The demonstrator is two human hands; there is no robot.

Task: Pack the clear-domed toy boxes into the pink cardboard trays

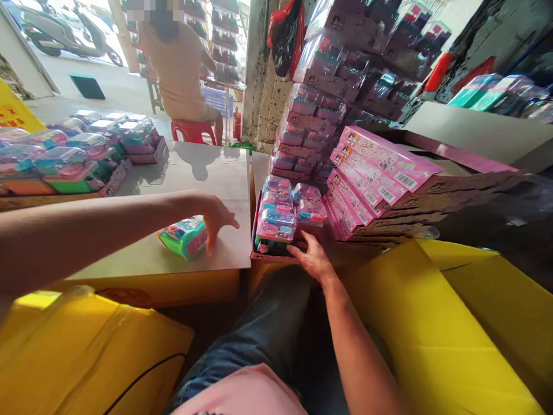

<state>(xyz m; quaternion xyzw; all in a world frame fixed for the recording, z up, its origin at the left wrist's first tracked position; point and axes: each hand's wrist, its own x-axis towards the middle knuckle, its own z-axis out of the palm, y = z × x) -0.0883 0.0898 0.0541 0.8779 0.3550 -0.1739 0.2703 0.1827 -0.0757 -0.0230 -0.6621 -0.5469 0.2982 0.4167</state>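
Observation:
My left hand hovers above the white tabletop with its fingers apart, at the right end of a small green plastic case with a clear lid. Whether a finger touches that case I cannot tell. A shallow pink carton tray stands to the right, with several clear-lidded cases in two columns. The right column is shorter and leaves bare space at the tray's near right corner. My right hand is at this corner, fingers spread, fingertips close to the nearest case, gripping nothing visible.
Filled trays of cases stand on the table at left. A tall stack of filled trays rises behind, beside folded pink cartons. Yellow cartons flank my legs. A person sits on a red stool ahead.

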